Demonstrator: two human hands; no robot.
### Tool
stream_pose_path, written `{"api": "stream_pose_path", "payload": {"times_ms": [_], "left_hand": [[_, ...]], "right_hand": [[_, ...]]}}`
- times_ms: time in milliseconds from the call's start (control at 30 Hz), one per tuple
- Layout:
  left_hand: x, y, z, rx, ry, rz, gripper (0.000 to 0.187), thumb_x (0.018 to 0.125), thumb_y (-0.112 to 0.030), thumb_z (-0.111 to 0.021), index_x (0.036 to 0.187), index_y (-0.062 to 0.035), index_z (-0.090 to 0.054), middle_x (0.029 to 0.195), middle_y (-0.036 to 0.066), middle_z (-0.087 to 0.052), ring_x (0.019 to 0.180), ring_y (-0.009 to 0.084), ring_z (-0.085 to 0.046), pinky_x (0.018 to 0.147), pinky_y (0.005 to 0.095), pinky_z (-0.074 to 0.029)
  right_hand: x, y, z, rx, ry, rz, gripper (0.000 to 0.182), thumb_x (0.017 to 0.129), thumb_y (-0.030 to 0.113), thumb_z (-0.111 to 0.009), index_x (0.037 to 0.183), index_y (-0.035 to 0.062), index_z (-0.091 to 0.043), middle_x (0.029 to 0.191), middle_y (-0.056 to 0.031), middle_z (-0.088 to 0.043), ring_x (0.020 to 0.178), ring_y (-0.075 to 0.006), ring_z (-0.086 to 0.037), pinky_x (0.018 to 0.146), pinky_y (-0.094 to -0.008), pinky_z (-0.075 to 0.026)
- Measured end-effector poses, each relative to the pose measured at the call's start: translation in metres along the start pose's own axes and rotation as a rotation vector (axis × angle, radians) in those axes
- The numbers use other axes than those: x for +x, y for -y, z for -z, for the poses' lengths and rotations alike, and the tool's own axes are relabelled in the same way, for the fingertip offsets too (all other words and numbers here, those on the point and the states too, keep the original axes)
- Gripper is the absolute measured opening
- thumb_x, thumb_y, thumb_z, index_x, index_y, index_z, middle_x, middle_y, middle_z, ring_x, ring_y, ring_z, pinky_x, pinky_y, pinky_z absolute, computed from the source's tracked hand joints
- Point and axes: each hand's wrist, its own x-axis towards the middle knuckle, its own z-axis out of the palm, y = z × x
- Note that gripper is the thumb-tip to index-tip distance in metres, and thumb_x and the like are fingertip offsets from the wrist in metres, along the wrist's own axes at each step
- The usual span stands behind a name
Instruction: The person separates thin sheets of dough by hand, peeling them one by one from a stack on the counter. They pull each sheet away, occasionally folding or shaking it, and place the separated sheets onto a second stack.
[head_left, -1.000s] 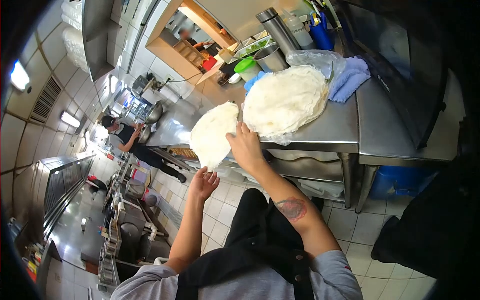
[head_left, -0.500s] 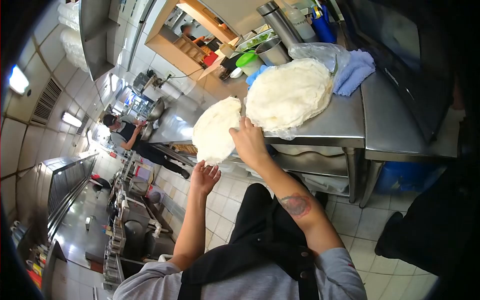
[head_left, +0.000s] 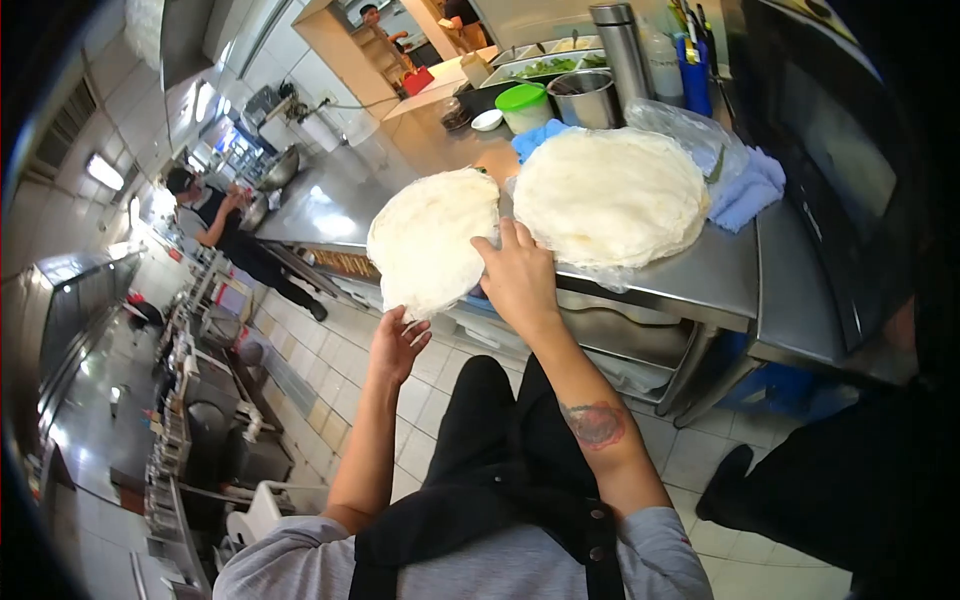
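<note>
creamy white and floppy, a thin dough-like sheet point(head_left: 430, 235) lies partly on the steel counter point(head_left: 718, 278), its lower end reaching out past the front edge. the step in hand looks like handling this one piece at its rim, beside a broader stack point(head_left: 610, 195) of similar pale rounds.

the left hand point(head_left: 393, 350) is turned palm up at the sheet's lowest edge, a fingertip touching it, the other fingers loosely spread; whether the thumb closes a pinch there i cannot tell. the right hand point(head_left: 525, 285) is at the sheet's right side, thumb on the rim, fingers a little apart and reaching into the narrow gap by the stack; its grip is unclear too. my judgement is that the next move calls for a light, even hold from both sides, since something so limp could sag or tear.

the sheet is a lopsided oval, softly puckered, with a ragged border. the stack is rounder and thicker, its layered rim wavy, with crinkled clear film point(head_left: 615, 279) poking out below. behind it sit a glossy, rumpled plastic bag point(head_left: 690, 128) and a fuzzy lavender-blue towel point(head_left: 748, 190), against the smooth metal cylinder of a flask point(head_left: 622, 60).
</note>
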Motion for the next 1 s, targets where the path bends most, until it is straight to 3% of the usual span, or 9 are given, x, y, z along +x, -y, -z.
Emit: {"api": "stream_pose_path", "payload": {"times_ms": [233,467,567,600,667,800,867,967,1000], "left_hand": [[-0.005,0.002,0.007,0.03,0.132,-0.086,0.028,0.091,-0.026,-0.056,0.11,-0.006,-0.055,0.1,0.007,-0.064,0.087,0.0214,-0.063,0.08,0.0375,-0.049],[-0.002,0.015,0.017,-0.072,0.153,-0.037,0.027,0.091,-0.027,-0.059,0.106,-0.0042,-0.06,0.098,0.009,-0.067,0.081,0.0187,-0.065,0.076,0.0326,-0.051],[0.007,0.025,0.03,-0.135,0.111,-0.042,0.018,0.088,-0.023,-0.064,0.092,-0.0061,-0.059,0.068,-0.001,-0.046,0.074,0.0188,-0.062,0.078,0.0382,-0.055],[0.01,0.027,0.036,-0.139,0.111,-0.036,0.017,0.089,-0.023,-0.064,0.092,-0.0065,-0.06,0.073,0.001,-0.053,0.076,0.0202,-0.062,0.079,0.0392,-0.055],[0.011,0.034,0.05,-0.158,0.091,-0.071,0.023,0.09,-0.023,-0.062,0.104,-0.0053,-0.058,0.1,0.009,-0.063,0.085,0.0243,-0.063,0.083,0.042,-0.053],[0.016,0.036,0.065,-0.194,0.269,-0.047,0.032,0.091,-0.025,-0.059,0.115,-0.0037,-0.056,0.113,0.009,-0.061,0.101,0.0243,-0.059,0.091,0.0439,-0.047],[0.006,0.031,0.053,-0.21,0.29,-0.135,0.035,0.092,-0.022,-0.058,0.12,-0.002,-0.055,0.12,0.011,-0.059,0.111,0.0249,-0.056,0.097,0.0437,-0.044],[0.002,0.028,0.061,-0.185,0.412,-0.331,0.035,0.093,-0.017,-0.058,0.123,-0.0014,-0.053,0.127,0.014,-0.055,0.119,0.0253,-0.051,0.102,0.044,-0.04],[-0.001,0.023,0.067,-0.189,0.427,-0.36,0.035,0.093,-0.016,-0.057,0.125,-0.0013,-0.051,0.129,0.015,-0.054,0.12,0.0256,-0.051,0.103,0.0443,-0.038]], "right_hand": [[0.004,0.008,0.016,-0.072,0.088,0.049,0.063,0.065,0.029,-0.08,0.123,0.0186,-0.059,0.126,-0.0165,-0.055,0.117,-0.0319,-0.052,0.091,-0.0445,-0.045],[0.008,0.016,0.012,-0.203,0.149,0.043,0.076,0.063,0.03,-0.082,0.131,0.0151,-0.051,0.129,-0.0151,-0.052,0.121,-0.0315,-0.048,0.089,-0.0451,-0.045],[0.007,0.017,0.005,-0.243,0.151,0.02,0.082,0.063,0.028,-0.08,0.136,0.0141,-0.045,0.131,-0.0164,-0.05,0.122,-0.0316,-0.047,0.092,-0.0468,-0.041],[0.007,0.018,0.003,-0.244,0.14,-0.006,0.082,0.062,0.027,-0.081,0.135,0.0154,-0.047,0.133,-0.0144,-0.05,0.122,-0.031,-0.047,0.091,-0.0493,-0.04],[0.003,0.011,-0.011,-0.279,0.032,0.025,0.069,0.068,0.03,-0.073,0.132,0.014,-0.051,0.128,-0.0172,-0.052,0.121,-0.0312,-0.048,0.09,-0.0485,-0.04],[0.001,0.007,-0.02,-0.259,-0.095,0.052,0.057,0.072,0.029,-0.068,0.123,0.0085,-0.056,0.123,-0.0179,-0.052,0.116,-0.0305,-0.049,0.086,-0.0442,-0.04],[0.002,0.012,-0.01,-0.234,-0.089,0.057,0.047,0.076,0.024,-0.061,0.12,0.0059,-0.056,0.12,-0.0199,-0.054,0.113,-0.0299,-0.05,0.086,-0.0406,-0.039],[0.0,0.01,-0.014,-0.275,-0.092,0.055,0.061,0.068,0.03,-0.071,0.124,0.0097,-0.055,0.122,-0.0171,-0.052,0.115,-0.0297,-0.05,0.087,-0.0414,-0.038],[-0.001,0.01,-0.011,-0.3,-0.041,0.053,0.064,0.067,0.03,-0.073,0.126,0.015,-0.056,0.125,-0.0171,-0.051,0.116,-0.0299,-0.05,0.087,-0.0424,-0.038]]}}
